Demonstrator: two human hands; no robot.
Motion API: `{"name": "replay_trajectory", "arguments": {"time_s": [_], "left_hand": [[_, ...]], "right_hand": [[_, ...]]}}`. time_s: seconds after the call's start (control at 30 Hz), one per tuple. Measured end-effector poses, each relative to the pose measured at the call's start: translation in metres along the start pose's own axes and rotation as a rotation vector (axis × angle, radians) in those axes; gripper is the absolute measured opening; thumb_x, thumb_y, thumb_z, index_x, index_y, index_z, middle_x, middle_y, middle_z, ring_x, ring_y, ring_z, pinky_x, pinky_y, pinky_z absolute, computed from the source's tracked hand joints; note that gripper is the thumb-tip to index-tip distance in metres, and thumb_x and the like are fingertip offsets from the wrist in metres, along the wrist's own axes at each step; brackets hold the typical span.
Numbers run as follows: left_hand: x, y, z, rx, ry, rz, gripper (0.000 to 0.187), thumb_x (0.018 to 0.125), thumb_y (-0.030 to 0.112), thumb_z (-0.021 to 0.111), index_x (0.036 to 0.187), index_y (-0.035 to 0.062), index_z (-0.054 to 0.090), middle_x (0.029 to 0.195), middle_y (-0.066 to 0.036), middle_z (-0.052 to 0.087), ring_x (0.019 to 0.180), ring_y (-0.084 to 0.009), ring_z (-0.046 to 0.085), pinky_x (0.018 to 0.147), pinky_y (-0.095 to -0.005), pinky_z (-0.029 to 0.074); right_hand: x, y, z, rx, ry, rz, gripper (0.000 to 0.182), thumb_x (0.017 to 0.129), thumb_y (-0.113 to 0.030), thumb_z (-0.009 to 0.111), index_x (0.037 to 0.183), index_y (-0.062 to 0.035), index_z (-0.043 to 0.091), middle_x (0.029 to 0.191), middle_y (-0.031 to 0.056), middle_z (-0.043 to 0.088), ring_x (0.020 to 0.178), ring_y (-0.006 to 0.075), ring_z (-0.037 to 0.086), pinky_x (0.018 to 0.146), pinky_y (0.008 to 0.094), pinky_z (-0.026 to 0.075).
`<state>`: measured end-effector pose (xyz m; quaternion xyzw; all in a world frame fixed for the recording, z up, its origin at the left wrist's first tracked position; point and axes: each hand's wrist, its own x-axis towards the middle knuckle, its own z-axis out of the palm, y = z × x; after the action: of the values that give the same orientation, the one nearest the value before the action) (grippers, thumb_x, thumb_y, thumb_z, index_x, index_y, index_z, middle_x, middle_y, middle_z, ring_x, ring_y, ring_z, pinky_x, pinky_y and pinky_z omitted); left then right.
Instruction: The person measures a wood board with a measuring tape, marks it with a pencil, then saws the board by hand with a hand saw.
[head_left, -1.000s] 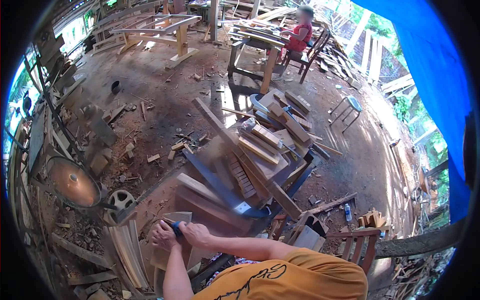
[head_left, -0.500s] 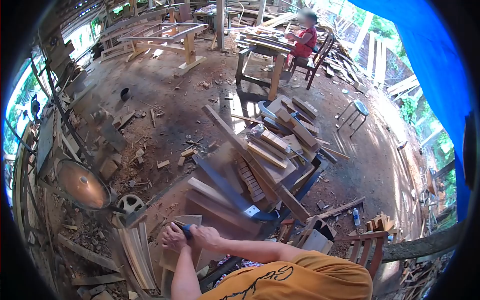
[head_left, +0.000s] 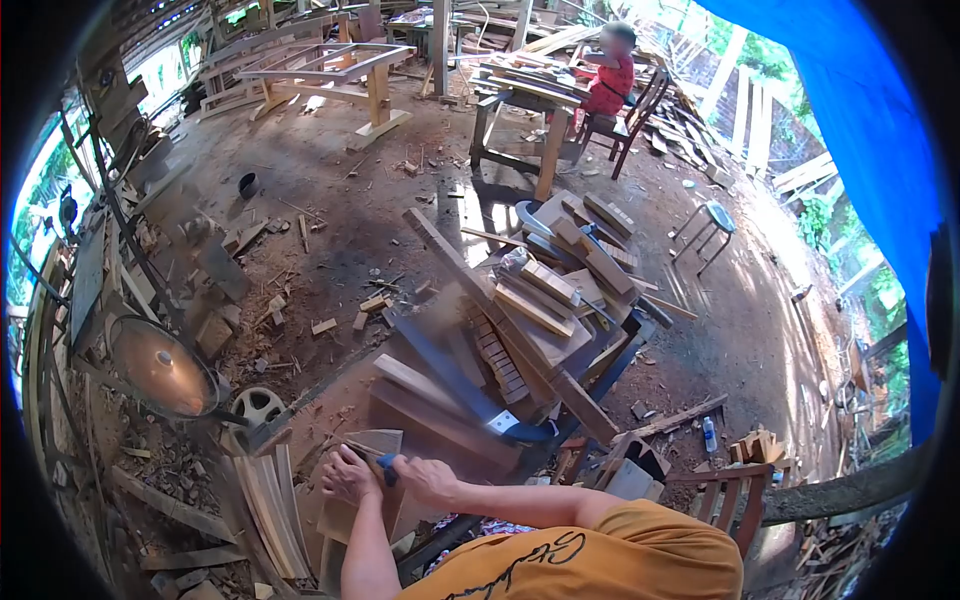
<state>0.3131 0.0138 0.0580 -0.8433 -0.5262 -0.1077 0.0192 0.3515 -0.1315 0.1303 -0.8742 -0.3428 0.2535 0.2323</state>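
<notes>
Left hand (head_left: pixel 349 475): fist clamped round blue-handled tool (head_left: pixel 386 467), pressing on curved pale wooden piece (head_left: pixel 372 445).
Right hand (head_left: pixel 424 479): closed on the same handle.
Beside them: stacked curved slats (head_left: pixel 268 505).

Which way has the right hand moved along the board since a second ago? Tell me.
Cannot tell: the right hand keeps its place on the board; the camera itself shifted.
</notes>
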Motion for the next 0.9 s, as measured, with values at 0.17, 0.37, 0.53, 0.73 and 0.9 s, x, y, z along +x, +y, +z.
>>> {"name": "replay_trajectory", "arguments": {"time_s": [0.17,0.37,0.53,0.73,0.9], "left_hand": [[0.001,-0.001,0.004,0.011,-0.011,-0.007,0.042,0.097,0.048,0.041,0.098,0.0128,0.064,0.097,-0.015,0.065,0.092,-0.0346,0.061,0.084,-0.0505,0.041],[0.000,-0.001,-0.002,-0.026,-0.040,-0.010,0.043,0.098,0.048,0.040,0.097,0.0128,0.064,0.099,-0.016,0.064,0.095,-0.0350,0.060,0.085,-0.0506,0.040],[-0.001,-0.002,0.002,-0.015,-0.029,-0.013,0.043,0.097,0.049,0.040,0.098,0.0131,0.064,0.099,-0.016,0.064,0.095,-0.0352,0.060,0.085,-0.0510,0.040],[0.001,-0.003,0.004,0.002,-0.042,-0.016,0.042,0.097,0.048,0.040,0.098,0.0129,0.063,0.098,-0.015,0.065,0.094,-0.0354,0.060,0.084,-0.0515,0.040],[-0.001,-0.001,-0.001,-0.012,-0.019,0.003,0.042,0.097,0.049,0.041,0.096,0.0129,0.064,0.098,-0.015,0.065,0.094,-0.0356,0.060,0.083,-0.0518,0.040]], "right_hand": [[0.016,-0.004,0.012,0.001,0.016,0.014,0.018,0.090,-0.010,0.049,0.105,-0.0004,0.048,0.093,0.0245,0.068,0.088,0.0387,0.068,0.073,0.0464,0.055],[0.012,-0.002,0.011,-0.035,0.025,0.009,0.019,0.089,-0.009,0.049,0.105,0.0017,0.050,0.091,0.0221,0.069,0.086,0.0341,0.070,0.070,0.0421,0.056],[0.006,0.001,0.010,-0.040,0.004,0.016,0.018,0.090,-0.009,0.049,0.105,0.0018,0.050,0.091,0.0225,0.069,0.087,0.0347,0.070,0.070,0.0424,0.057],[0.018,-0.008,0.010,-0.034,0.012,0.015,0.018,0.090,-0.008,0.049,0.105,0.0018,0.049,0.091,0.0225,0.069,0.086,0.0352,0.070,0.070,0.0426,0.057],[0.000,0.001,0.010,-0.043,-0.002,0.030,0.017,0.090,-0.009,0.049,0.104,0.0012,0.050,0.092,0.0224,0.069,0.087,0.0345,0.070,0.070,0.0415,0.057]]}}
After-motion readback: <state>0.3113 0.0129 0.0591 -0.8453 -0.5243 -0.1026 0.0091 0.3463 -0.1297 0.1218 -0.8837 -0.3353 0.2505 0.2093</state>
